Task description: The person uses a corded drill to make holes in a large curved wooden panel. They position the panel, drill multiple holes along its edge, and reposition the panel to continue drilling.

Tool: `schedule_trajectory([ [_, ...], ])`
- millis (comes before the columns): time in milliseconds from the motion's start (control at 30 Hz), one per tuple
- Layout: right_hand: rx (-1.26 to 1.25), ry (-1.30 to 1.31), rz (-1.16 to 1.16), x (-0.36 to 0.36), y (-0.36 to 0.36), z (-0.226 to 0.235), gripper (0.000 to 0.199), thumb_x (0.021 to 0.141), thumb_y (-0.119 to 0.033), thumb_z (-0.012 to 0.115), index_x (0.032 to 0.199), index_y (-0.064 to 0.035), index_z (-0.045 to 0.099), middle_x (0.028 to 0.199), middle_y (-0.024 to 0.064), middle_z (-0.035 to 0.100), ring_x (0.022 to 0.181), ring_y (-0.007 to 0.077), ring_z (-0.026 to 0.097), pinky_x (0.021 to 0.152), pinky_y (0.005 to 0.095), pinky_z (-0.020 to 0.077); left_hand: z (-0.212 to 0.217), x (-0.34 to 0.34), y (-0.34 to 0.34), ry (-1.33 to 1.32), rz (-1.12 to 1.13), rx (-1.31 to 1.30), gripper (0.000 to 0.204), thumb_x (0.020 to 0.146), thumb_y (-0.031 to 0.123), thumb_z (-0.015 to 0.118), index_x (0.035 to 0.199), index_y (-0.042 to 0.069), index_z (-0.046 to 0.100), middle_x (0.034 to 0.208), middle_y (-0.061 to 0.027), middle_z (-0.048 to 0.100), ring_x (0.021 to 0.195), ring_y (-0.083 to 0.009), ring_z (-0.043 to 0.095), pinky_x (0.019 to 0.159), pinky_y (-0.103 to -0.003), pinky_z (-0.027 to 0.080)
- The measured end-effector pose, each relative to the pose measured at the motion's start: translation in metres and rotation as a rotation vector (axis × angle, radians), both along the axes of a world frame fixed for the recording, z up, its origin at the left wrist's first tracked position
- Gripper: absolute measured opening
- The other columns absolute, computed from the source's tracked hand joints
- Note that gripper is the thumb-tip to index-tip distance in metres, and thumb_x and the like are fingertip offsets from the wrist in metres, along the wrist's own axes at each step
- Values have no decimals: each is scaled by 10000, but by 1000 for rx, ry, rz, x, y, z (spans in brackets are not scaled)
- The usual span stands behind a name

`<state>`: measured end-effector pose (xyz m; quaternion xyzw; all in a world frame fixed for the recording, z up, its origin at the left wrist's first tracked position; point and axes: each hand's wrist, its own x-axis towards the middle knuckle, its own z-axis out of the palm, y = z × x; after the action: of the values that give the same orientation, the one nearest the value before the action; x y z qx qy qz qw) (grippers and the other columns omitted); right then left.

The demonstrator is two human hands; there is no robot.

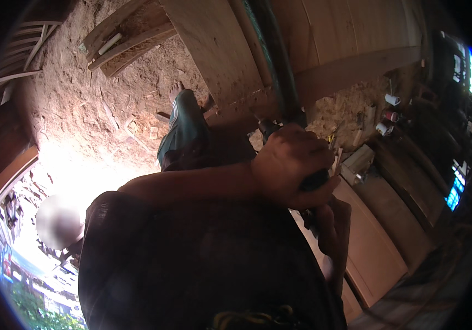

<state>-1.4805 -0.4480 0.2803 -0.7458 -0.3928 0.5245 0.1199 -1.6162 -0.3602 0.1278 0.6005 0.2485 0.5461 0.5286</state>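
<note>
My left hand [292, 162] is closed around a dark tool that looks like a drill [269, 128]. Its narrow tip points up and left toward the edge of a large wooden panel [332, 33]. Part of a black body shows between my left thumb and fingers. Below it, my right hand [332, 223] is closed on the rear of the same tool, its fingers partly in shadow and hidden by the left hand. A long dark green metal bar [274, 52] lies across the panel and ends just beyond my left hand.
A wide board [219, 49] adjoins the panel on the left. Wooden boards [365, 231] lean at the right, near several small cans [392, 99]. Offcuts [131, 36] lie on the earthen floor [120, 82], close to my bare foot [177, 91]. Another person [59, 223] is at the left.
</note>
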Motion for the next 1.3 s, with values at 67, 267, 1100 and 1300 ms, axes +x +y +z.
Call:
schedule_trajectory([
  [67,21,8,9,0,-1,-2,548,1115,-479,604,927,25,706,697,39,655,623,98,588,571,299,436,0,-3,1,23,-38,6,236,821,255,814,886,53,711,793,-108,686,753,-316,724,728,-453,545],
  [267,35,20,-3,1,-7,-4,566,1110,-500,615,937,32,701,693,41,652,625,94,595,558,301,436,-1,0,-2,-7,-31,17,220,827,247,804,876,57,705,779,-105,682,738,-313,724,715,-442,536],
  [1100,67,-380,265,0,-19,-5,501,1028,-422,687,1182,55,700,873,171,736,784,320,707,728,462,526,-9,-6,13,32,-178,-33,301,831,341,826,925,86,696,835,-84,668,780,-291,703,760,-452,543],
  [1300,-14,-150,100,3,7,-5,475,1011,-404,679,1142,53,698,846,210,737,776,342,756,676,450,541,-8,-3,15,48,-165,-46,284,803,314,829,917,88,701,838,-90,666,777,-306,698,765,-453,547],
])
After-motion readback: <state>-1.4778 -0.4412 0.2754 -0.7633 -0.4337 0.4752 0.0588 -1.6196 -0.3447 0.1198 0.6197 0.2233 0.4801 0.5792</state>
